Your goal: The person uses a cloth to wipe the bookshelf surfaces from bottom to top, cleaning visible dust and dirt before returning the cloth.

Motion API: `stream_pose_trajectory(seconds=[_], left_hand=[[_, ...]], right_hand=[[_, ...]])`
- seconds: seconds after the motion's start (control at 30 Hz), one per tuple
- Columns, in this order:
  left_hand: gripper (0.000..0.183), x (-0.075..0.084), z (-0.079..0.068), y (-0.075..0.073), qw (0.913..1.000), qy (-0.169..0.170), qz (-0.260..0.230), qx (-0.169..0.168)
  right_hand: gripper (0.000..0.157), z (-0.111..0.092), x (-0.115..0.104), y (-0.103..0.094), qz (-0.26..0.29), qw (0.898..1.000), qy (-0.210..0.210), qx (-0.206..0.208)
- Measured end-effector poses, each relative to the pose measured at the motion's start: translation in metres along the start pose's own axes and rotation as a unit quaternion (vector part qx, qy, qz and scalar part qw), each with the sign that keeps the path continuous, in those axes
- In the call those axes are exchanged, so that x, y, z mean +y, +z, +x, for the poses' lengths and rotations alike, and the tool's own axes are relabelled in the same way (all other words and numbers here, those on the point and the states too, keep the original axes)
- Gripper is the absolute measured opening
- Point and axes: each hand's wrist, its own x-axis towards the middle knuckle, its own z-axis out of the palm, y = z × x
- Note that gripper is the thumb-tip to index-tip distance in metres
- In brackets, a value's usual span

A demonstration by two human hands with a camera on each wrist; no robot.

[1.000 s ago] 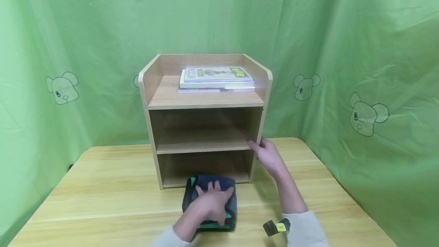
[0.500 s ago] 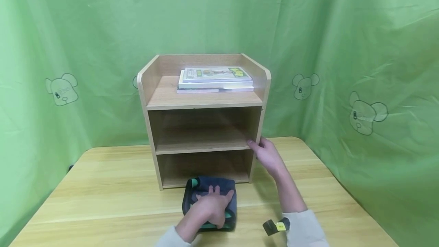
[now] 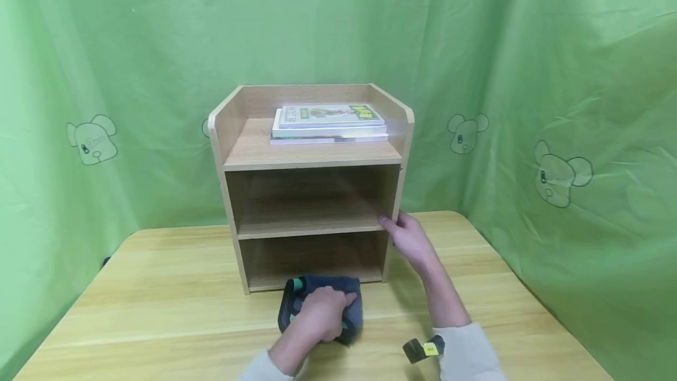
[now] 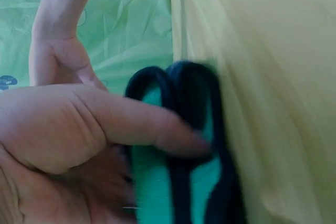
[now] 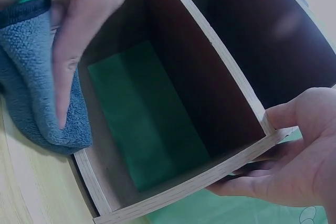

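Note:
A folded blue-grey towel (image 3: 353,310) with green inner layers and dark edging is in front of the wooden shelf unit (image 3: 312,233). My left hand (image 3: 319,310) grips it from above. In the left wrist view, the thumb of that hand (image 4: 131,121) crosses the towel's layered green edge (image 4: 152,182); its other fingers are mostly hidden. My right hand (image 3: 409,240) holds the unit's right side panel at the height of the middle board. The right wrist view shows the thumb of this hand (image 5: 299,114) on the front edge and its fingers around the panel's outer face.
Several stacked books (image 3: 329,124) lie on the unit's top board. The unit stands on a light wooden table (image 3: 158,310), enclosed by a green patterned curtain (image 3: 158,46). A dark strap with a yellow label (image 3: 425,348) is at the right sleeve.
My left hand's fingers, spread over the towel earlier, have closed on it, and its near edge has risen and drawn away from me. The right hand keeps its hold on the unit.

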Motion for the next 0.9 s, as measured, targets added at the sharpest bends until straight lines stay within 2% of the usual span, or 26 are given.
stream_pose_trajectory(seconds=[0.13,0.2,0.3,0.43,0.6,0.8,0.9], left_hand=[[0.051,-0.003,0.000,-0.002,0.9986,0.002,-0.001,0.053],[0.039,-0.004,-0.001,-0.003,0.9976,0.002,-0.019,0.067],[0.032,-0.003,-0.002,-0.004,0.9956,0.008,-0.051,0.078],[0.037,-0.001,0.000,-0.003,0.9945,0.009,-0.076,0.071],[0.043,-0.003,0.004,0.003,0.9922,-0.015,-0.105,0.067],[0.059,-0.006,0.007,0.008,0.9938,-0.018,-0.093,0.058],[0.058,-0.007,0.007,0.007,0.9938,-0.007,-0.090,0.064]], right_hand=[[0.054,0.001,0.001,0.002,0.011,1.000,-0.002,-0.002],[0.055,0.002,0.002,0.002,0.016,1.000,-0.004,-0.003],[0.055,0.000,-0.001,0.002,0.021,1.000,-0.005,-0.005],[0.055,0.001,0.000,0.001,0.024,1.000,-0.003,-0.004],[0.054,0.002,0.003,0.003,0.027,1.000,-0.001,0.000],[0.054,0.002,0.002,0.002,0.024,1.000,-0.001,0.001],[0.053,0.002,0.002,0.001,0.020,1.000,0.002,0.003]])
